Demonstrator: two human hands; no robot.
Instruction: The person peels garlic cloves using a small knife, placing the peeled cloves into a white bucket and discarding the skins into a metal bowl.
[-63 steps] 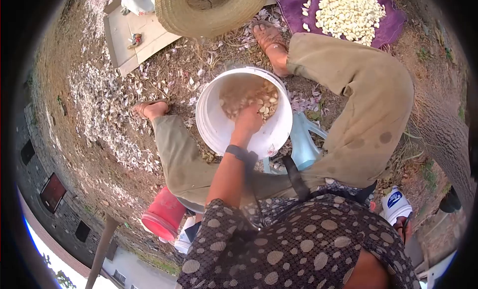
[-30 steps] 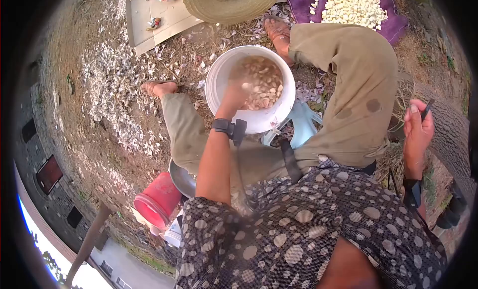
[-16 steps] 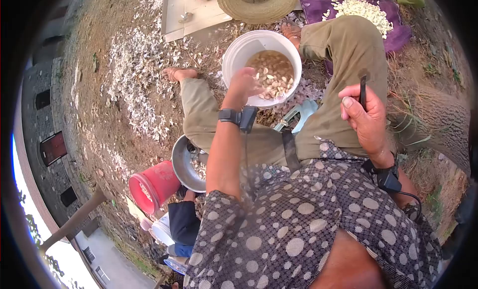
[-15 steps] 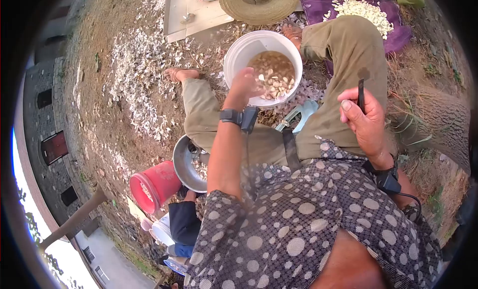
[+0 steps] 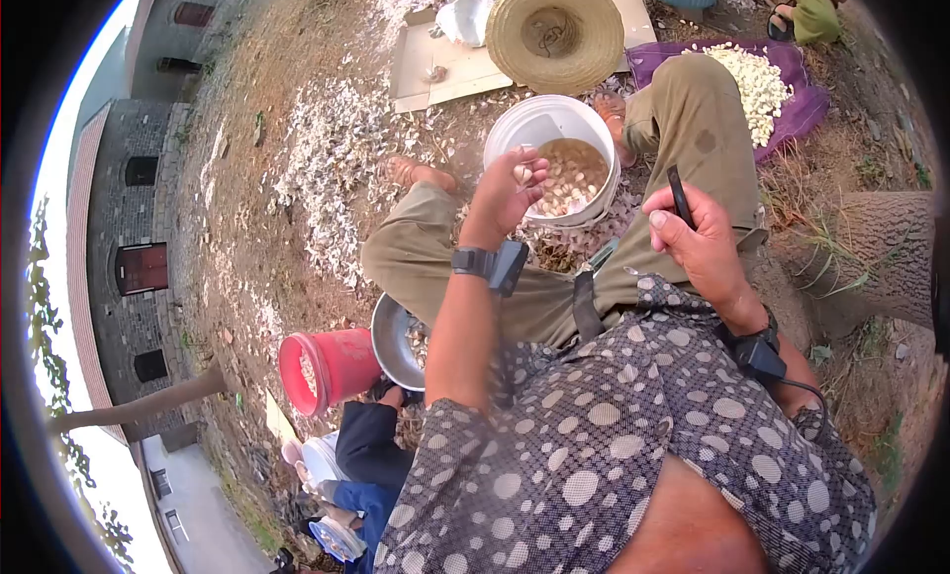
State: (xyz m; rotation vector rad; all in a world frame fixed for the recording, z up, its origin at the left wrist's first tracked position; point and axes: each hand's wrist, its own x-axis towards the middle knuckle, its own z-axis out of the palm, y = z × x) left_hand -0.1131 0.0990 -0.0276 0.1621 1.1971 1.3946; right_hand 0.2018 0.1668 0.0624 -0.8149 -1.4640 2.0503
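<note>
My left hand is raised over the near-left rim of a white bucket, its fingers curled around pale garlic cloves. Inside the bucket, more cloves lie in cloudy brownish water. Above my thigh on the right, my right hand is closed on a slim black tool. One end of it sticks up past the fingers; the rest is hidden in the grip. The bucket stands on the ground between my bent legs.
A straw hat lies on cardboard beyond the bucket. Peeled cloves cover a purple cloth. At left are a metal basin, a red bucket and another person's dark trouser leg. A tree trunk is at right.
My left hand has lifted from low over the bucket's opening to near its rim, and now shows cloves in the fingers. My right hand keeps hold of the black tool. The view has shifted.
</note>
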